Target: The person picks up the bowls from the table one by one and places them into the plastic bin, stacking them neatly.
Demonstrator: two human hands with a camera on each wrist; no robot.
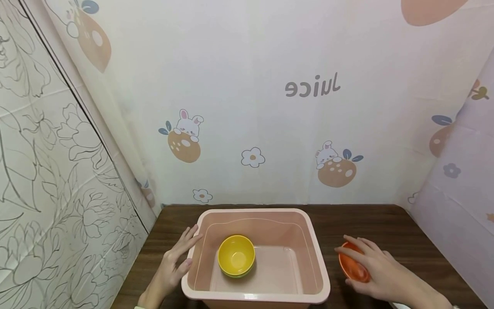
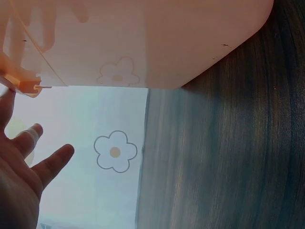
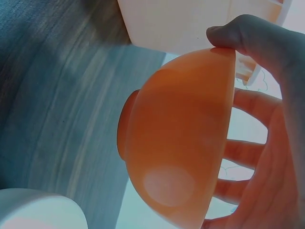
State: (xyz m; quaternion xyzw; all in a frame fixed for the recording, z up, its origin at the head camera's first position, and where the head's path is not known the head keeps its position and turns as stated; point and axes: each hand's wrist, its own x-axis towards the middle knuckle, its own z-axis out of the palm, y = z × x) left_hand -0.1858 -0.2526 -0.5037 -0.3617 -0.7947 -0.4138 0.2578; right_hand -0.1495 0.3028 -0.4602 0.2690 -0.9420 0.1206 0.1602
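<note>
An orange bowl [image 1: 352, 267] is held in my right hand [image 1: 382, 268] to the right of the bin. In the right wrist view the thumb presses one side of the orange bowl [image 3: 176, 129] at its rim, and the other fingers lie along its open side. My left hand [image 1: 171, 262] is at the left rim of the pink plastic bin [image 1: 322, 274], fingers spread and fairly straight. Inside the bin sits a yellow bowl [image 1: 237, 255], with a green edge showing beneath it. The left wrist view shows the bin's outer wall [image 2: 157, 38] beside the fingers.
Everything stands on a dark wood-grain table [image 1: 359, 219]. A white rounded object [image 3: 43, 210] lies near the right hand, mostly cut off by the frame. Printed curtains [image 1: 247, 107] hang behind the table and on both sides.
</note>
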